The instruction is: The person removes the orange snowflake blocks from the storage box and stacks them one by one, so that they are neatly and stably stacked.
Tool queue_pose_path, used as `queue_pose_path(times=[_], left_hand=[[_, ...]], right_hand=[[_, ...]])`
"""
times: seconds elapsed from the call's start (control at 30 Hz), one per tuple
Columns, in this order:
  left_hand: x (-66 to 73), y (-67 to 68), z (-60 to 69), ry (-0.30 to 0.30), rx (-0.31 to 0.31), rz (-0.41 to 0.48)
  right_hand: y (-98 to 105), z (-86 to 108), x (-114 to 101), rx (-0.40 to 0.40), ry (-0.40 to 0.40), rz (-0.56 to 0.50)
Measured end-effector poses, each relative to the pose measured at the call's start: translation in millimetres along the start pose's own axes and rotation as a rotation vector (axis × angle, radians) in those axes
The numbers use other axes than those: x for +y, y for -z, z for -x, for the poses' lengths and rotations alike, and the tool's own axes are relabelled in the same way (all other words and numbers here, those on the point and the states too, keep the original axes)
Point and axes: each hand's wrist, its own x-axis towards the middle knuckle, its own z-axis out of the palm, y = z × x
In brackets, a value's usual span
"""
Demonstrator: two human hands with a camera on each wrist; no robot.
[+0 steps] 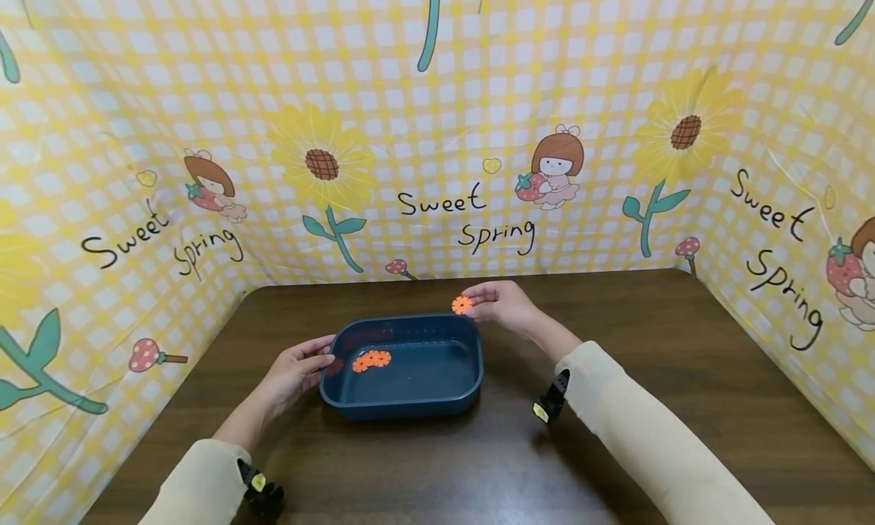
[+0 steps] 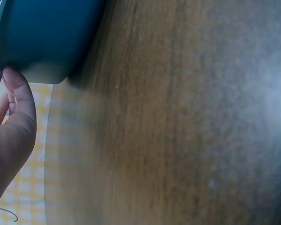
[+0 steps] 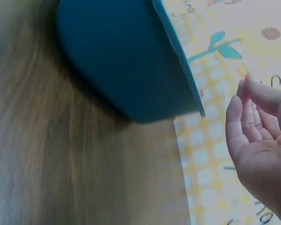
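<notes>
A dark blue rectangular basin (image 1: 403,411) sits on the table. My left hand (image 1: 297,373) grips its left rim between thumb and fingers; the left wrist view shows the thumb against the outer wall of the same basin (image 2: 47,37). Inside, toward the left, lie several orange notched discs (image 1: 372,359), partly overlapping. Above the basin's far right corner, my right hand (image 1: 504,306) pinches another orange notched disc (image 1: 462,305) between thumb and fingertips. In the right wrist view this hand (image 3: 260,126) is beside the rim, and the disc is mostly hidden.
The brown wooden table (image 1: 615,434) extends around the basin on all sides. A yellow checked cloth (image 1: 437,115) printed with flowers and figures stands up along the back and both sides. Each wrist carries a small black camera (image 1: 550,400).
</notes>
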Motion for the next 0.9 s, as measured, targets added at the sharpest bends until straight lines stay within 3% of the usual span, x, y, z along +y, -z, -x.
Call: queue_pose_path(times=[0.43, 0.9], left_hand=[[0.0, -0.3, 0.4, -0.001, 0.009, -0.013], [-0.5, 0.4, 0.1, -0.023, -0.030, 0.006]], right_hand=[[44.8, 20.0, 14.0, 0.138, -0.046, 0.043], [84.7, 33.6, 47.8, 0.189, -0.079, 0.036]])
